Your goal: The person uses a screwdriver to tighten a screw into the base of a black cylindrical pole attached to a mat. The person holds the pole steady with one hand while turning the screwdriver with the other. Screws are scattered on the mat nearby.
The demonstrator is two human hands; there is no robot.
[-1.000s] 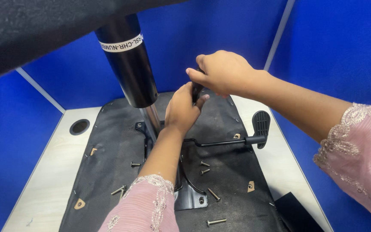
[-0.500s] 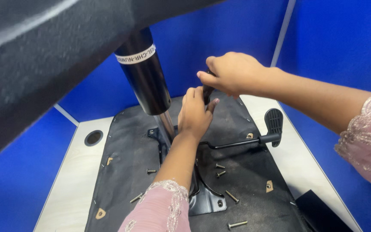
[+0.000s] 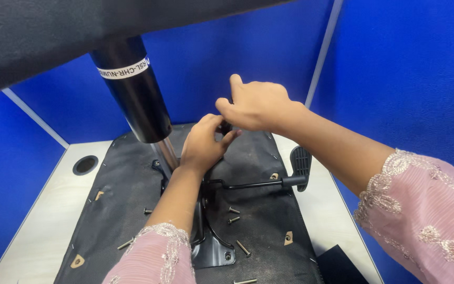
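An upturned chair seat [image 3: 269, 231] with a black fabric underside lies on a pale table [image 3: 43, 221]. A black metal mechanism plate [image 3: 214, 252] is at its middle, and a black gas cylinder [image 3: 132, 94] rises from it. My left hand [image 3: 203, 147] and my right hand [image 3: 256, 105] meet above the far part of the mechanism. Both pinch a small dark knob [image 3: 226, 128], which their fingers mostly hide. A black lever with a paddle handle [image 3: 299, 163] sticks out to the right of the mechanism.
Several loose screws [image 3: 243, 248] lie on the seat underside near the plate. Blue partition walls [image 3: 405, 79] close in the back and both sides. The table has a round cable hole [image 3: 85, 164] at the left. A dark padded part [image 3: 38, 37] fills the top left.
Both hands stay together at the same spot over the mechanism. My right thumb has lifted, and my view has shifted slightly.
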